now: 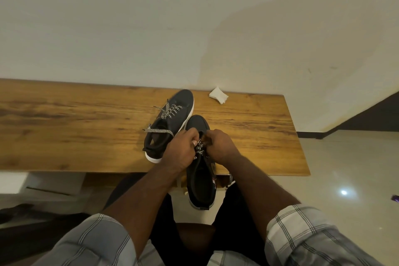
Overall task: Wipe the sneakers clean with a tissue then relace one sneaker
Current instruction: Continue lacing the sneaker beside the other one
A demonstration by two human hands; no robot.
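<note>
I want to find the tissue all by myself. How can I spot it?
Look at the long wooden table against the pale wall. Behind the two dark sneakers, by the wall, lies the tissue. It is the only white, crumpled thing on the wood, apart from both shoes and untouched by either hand.

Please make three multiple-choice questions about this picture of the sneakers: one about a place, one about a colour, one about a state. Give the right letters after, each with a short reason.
1. Where does the tissue lie?
A. on the wooden table, near the wall
B. inside a sneaker
C. on the floor

2. What colour are the laces?
A. plain red
B. black and white patterned
C. plain yellow

3. What do the hands do?
A. rest flat on the table
B. wipe with the tissue
C. both work the laces of the near sneaker

Key: 1 A, it sits on the tabletop beyond the far sneaker. 2 B, the pattern shows. 3 C, left hand and right hand pinch the lace.
</note>
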